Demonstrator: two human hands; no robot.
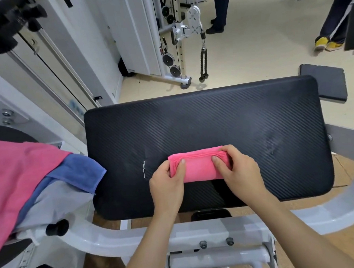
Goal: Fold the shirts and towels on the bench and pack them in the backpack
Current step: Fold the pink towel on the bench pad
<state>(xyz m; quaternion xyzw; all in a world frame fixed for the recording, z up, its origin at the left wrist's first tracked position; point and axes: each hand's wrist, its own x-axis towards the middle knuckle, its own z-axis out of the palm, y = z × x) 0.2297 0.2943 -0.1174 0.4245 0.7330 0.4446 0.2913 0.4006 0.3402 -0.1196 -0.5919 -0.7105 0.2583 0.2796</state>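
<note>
A small pink towel (198,165), folded into a thick bundle, lies on the near middle of the black padded bench (208,120). My left hand (167,184) grips its left end, thumb on top. My right hand (238,173) grips its right end, thumb pressed on the top face and fingers curled round the far edge. To the left, a pile lies over another seat: a pink shirt (16,179), a blue towel (79,171) and a grey garment (56,203). No backpack can be made out in view.
The white machine frame (136,238) curves below the bench, with a black knob (57,227) at left. A cable machine (179,37) stands behind. A black pad (329,80) sits at the far right. Two people's legs (219,10) are on the floor beyond.
</note>
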